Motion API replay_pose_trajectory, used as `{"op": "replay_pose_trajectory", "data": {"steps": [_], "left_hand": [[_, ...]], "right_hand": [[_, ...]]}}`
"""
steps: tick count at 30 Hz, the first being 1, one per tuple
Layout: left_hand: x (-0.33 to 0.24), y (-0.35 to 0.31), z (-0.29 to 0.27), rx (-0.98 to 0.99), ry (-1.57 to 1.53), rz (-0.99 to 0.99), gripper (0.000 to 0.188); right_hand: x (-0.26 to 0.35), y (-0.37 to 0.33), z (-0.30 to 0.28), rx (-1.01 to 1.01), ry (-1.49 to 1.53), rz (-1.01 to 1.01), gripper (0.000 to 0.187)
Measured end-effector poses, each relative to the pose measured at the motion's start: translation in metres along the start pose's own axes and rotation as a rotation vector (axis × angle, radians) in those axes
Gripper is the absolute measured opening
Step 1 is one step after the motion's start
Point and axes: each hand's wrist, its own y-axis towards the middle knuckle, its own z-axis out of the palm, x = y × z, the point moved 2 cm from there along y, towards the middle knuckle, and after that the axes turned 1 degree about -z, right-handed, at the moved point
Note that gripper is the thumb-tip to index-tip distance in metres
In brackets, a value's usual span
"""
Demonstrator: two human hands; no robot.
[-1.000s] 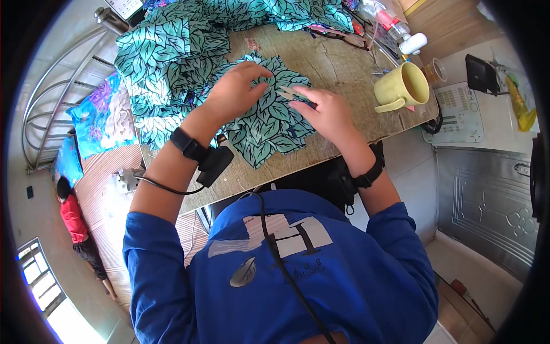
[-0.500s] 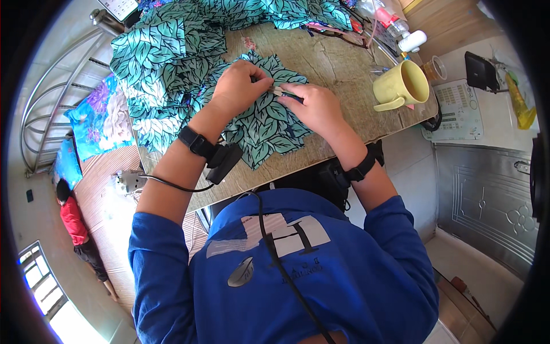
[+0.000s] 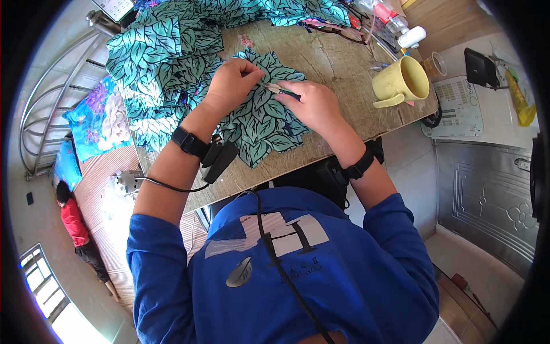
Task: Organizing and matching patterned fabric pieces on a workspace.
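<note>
On the wooden table lies a leaf-shaped cut piece of green fabric [image 3: 266, 129] with dark leaf outlines. Over its upper part, my right hand [image 3: 314, 103] is closed around small snips [image 3: 274, 88] with pale metal tips and a dark handle, pointing left. The tips are close to the fingers of my left hand [image 3: 232, 83]. Those fingers are pinched together just above the fabric, and what sits between them is too small to make out. Left of that hand, more of the same green fabric [image 3: 146, 60] is heaped in layers.
A yellow mug [image 3: 395, 83] stands near the right edge of the wooden table [image 3: 338, 54]. Eyeglasses [image 3: 338, 31] and a white-capped bottle [image 3: 411, 38] lie at the back right. A cable runs from my left wrist. Someone in a red top [image 3: 74, 221] is at the far left.
My left hand has shifted slightly left and up, away from the snips. More of the snips' metal tips shows now. My right hand has barely moved.
</note>
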Motion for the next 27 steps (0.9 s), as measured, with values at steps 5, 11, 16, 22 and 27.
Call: {"op": "replay_pose_trajectory", "data": {"steps": [5, 11, 16, 22, 27], "left_hand": [[0.006, 0.001, -0.004, 0.008, 0.016, 0.015, 0.023], [0.006, 0.0, 0.0, 0.07, 0.005, 0.086, 0.021], [0.001, 0.001, 0.003, 0.033, 0.024, 0.069, 0.02], [0.006, 0.004, 0.007, 0.015, 0.001, 0.041, 0.024], [0.003, 0.003, 0.008, 0.042, 0.016, -0.019, 0.024]], "right_hand": [[-0.004, -0.001, 0.002, -0.014, 0.009, -0.007, 0.034], [-0.005, -0.001, 0.002, -0.036, 0.005, -0.04, 0.035], [-0.004, -0.001, 0.003, -0.056, 0.01, -0.059, 0.035], [-0.008, -0.001, 0.007, -0.096, 0.012, -0.079, 0.035], [-0.003, -0.002, 0.003, -0.046, -0.013, -0.041, 0.035]]}}
